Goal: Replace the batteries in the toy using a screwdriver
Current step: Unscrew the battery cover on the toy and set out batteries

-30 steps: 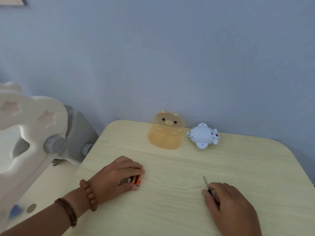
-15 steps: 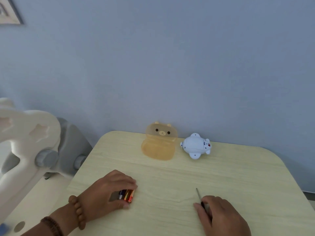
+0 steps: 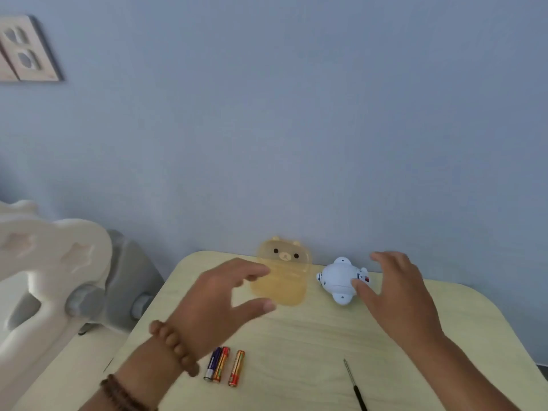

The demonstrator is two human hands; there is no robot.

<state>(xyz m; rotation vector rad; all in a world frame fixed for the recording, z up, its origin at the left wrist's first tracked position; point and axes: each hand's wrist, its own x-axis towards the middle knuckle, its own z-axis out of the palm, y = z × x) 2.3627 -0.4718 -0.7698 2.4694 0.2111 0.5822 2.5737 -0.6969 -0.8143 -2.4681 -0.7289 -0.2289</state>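
A small white toy (image 3: 338, 278) lies near the table's far edge by the wall. My right hand (image 3: 397, 295) is spread open beside it, thumb tip touching the toy's right side. My left hand (image 3: 219, 304) hovers open over the table, fingers reaching toward a translucent orange bear-faced case (image 3: 284, 277) left of the toy. Three batteries (image 3: 224, 364) lie side by side near the front, just right of my left wrist. A thin screwdriver (image 3: 354, 385) with a black handle lies at the front right, untouched.
The light wooden table (image 3: 311, 336) has rounded corners and stands against a blue-grey wall. A cream and grey plastic piece of furniture (image 3: 59, 280) stands to the left of the table. A wall socket plate (image 3: 23, 51) is at the upper left.
Both hands let go and moved forward: the left released the batteries, the right released the screwdriver. The right hand now reaches the toy, the left nears the bear case.
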